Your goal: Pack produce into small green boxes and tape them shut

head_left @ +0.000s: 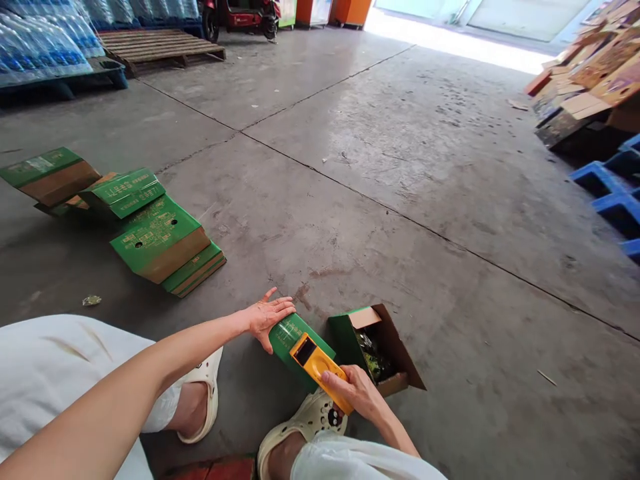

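I am clamping my right hand (357,388) around one yellow handheld device (323,368), resting my spread left hand (270,319) on green printed cardboard (289,333) beside one open carton (345,341).

Warehouse, wooden pallet (160,45), wrapped bottles (43,47)

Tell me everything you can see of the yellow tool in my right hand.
The yellow tool is long and blocky, apparently plastic, with a dark rectangular patch near its far end and a rounded shape on its upper face. Your right hand grips its near part, the thumb on top. It slants forward and left, over the green box; whether they touch is unclear.
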The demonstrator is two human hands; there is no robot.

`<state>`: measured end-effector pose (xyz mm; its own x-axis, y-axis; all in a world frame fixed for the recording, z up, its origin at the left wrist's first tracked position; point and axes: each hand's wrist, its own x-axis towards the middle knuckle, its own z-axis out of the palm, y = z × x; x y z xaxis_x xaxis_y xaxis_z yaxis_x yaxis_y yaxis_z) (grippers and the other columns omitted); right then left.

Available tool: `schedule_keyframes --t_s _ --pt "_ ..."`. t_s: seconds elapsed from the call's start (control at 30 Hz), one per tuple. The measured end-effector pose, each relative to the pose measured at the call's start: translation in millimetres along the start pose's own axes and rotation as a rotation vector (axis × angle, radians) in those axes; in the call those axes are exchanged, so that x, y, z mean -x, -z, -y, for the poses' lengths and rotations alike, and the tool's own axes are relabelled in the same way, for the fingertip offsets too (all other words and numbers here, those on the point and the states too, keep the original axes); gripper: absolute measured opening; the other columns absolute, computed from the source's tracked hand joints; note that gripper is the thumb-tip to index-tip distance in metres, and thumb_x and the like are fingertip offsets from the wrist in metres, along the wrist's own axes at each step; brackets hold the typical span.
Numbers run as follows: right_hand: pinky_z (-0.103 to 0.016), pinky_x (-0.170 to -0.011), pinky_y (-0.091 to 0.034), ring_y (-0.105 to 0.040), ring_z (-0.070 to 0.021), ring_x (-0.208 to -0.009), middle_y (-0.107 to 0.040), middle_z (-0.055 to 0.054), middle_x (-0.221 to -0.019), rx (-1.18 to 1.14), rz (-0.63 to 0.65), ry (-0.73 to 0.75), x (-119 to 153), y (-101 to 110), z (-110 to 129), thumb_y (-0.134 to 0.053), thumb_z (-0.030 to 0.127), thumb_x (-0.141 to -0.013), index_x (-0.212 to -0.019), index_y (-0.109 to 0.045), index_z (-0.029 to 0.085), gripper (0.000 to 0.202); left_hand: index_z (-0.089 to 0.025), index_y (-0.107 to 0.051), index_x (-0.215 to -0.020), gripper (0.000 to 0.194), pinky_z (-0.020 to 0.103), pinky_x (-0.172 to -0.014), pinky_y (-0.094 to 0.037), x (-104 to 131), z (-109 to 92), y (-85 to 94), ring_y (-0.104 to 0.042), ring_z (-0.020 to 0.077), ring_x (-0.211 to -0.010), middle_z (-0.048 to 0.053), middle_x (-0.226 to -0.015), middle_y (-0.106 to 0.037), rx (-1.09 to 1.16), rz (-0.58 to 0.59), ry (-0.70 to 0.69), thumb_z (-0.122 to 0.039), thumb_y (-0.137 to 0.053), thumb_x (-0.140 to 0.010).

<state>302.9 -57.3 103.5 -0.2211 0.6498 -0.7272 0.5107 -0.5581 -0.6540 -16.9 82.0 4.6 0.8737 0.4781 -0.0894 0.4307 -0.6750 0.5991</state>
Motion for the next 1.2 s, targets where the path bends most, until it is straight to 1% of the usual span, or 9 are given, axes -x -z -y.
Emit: schedule_keyframes --t_s 0.1,0.27,0.4,0.6,0.67,0.77,0.93,1.1,1.2 --pt "-0.025 -0.046 -0.040 -0.055 -0.0159 -0.050 -0.053 0.001 -0.056 0.026 -0.015 0.018 0 0 5 -0.065 0.086 -0.073 -0.068 -0.057 0.019 0.067 -0.016 -0.031 -0.164 0.129 0.063 -0.127 0.013 -4 -13 -3.0 -0.029 0.0487 -0.156 0.026 -0.161 -0.045 -0.070 0.005 0.024 -0.070 -0.084 -0.060" --pt "-0.025 -0.047 -0.037 -0.051 -0.0142 -0.050 -0.050 0.001 -0.055 0.061 -0.046 0.043 5 -2 9 -0.063 0.083 -0.074 -0.066 -0.055 0.019 0.065 -0.011 -0.025 -0.166 0.133 0.060 -0.129 0.010 -24 -50 -25.3 -0.032 0.0472 -0.154 0.027 -0.161 -0.043 -0.147 0.025 -0.015 -0.064 -0.086 -0.060" --pt "-0.025 -0.047 -0.036 -0.049 -0.0144 -0.052 -0.050 0.000 -0.056 0.061 -0.060 0.018 11 -4 12 -0.062 0.079 -0.075 -0.066 -0.055 0.019 0.061 -0.011 -0.027 -0.164 0.124 0.059 -0.129 0.010 -30 -65 -31.6 -0.037 0.0474 -0.150 0.026 -0.157 -0.048 -0.131 0.003 -0.018 -0.056 -0.081 -0.062" --pt "-0.026 -0.050 -0.031 -0.042 -0.0133 -0.054 -0.047 0.001 -0.058 0.052 -0.004 0.052 18 -2 10 -0.064 0.079 -0.074 -0.067 -0.055 0.020 0.061 -0.014 -0.033 -0.162 0.115 0.057 -0.130 0.012 -18 -60 -24.3 -0.043 0.0455 -0.146 0.023 -0.152 -0.052 -0.107 -0.011 -0.032 -0.050 -0.077 -0.062" --pt "-0.028 -0.051 -0.030 -0.041 -0.0145 -0.055 -0.047 0.000 -0.059 0.071 0.016 0.035 27 5 4 -0.064 0.079 -0.073 -0.066 -0.054 0.020 0.060 -0.015 -0.034 -0.161 0.113 0.057 -0.130 0.014 -14 -58 -23.5 -0.044 0.0444 -0.145 0.022 -0.151 -0.054 -0.095 -0.025 -0.018 -0.050 -0.077 -0.063" --pt "-0.031 -0.054 -0.027 -0.036 -0.0156 -0.057 -0.044 -0.001 -0.058 0.151 -0.049 -0.042 48 22 -7 -0.062 0.077 -0.072 -0.062 -0.054 0.021 0.058 -0.017 -0.035 -0.161 0.112 0.057 -0.129 0.014 -9 -56 -21.9 -0.044 0.0434 -0.146 0.021 -0.151 -0.054 -0.080 -0.020 -0.001 -0.051 -0.077 -0.063" --pt "-0.033 -0.055 -0.020 -0.030 -0.0157 -0.058 -0.039 0.000 -0.060 0.193 -0.064 -0.053 73 38 -12 -0.060 0.075 -0.073 -0.062 -0.052 0.021 0.055 -0.017 -0.033 -0.161 0.123 0.056 -0.131 0.010 -3 -54 -20.7 -0.043 0.0430 -0.146 0.021 -0.152 -0.052 -0.068 0.007 -0.018 -0.054 -0.082 -0.055" --pt "-0.034 -0.055 -0.021 -0.029 -0.0149 -0.058 -0.038 0.001 -0.059 0.181 -0.027 -0.011 63 31 -13 -0.059 0.079 -0.076 -0.062 -0.051 0.021 0.059 -0.018 -0.034 -0.160 0.124 0.056 -0.131 0.011 8 -50 -20.5 -0.044 0.0437 -0.145 0.021 -0.151 -0.053 -0.083 0.007 0.001 -0.054 -0.084 -0.052" --pt "-0.034 -0.055 -0.021 -0.030 -0.0142 -0.058 -0.039 0.001 -0.059 0.202 -0.060 -0.006 51 27 -17 -0.060 0.078 -0.077 -0.063 -0.052 0.020 0.060 -0.015 -0.033 -0.161 0.128 0.056 -0.130 0.013 12 -50 -16.6 -0.042 0.0441 -0.147 0.023 -0.153 -0.052 -0.122 0.024 0.033 -0.052 -0.086 -0.051"
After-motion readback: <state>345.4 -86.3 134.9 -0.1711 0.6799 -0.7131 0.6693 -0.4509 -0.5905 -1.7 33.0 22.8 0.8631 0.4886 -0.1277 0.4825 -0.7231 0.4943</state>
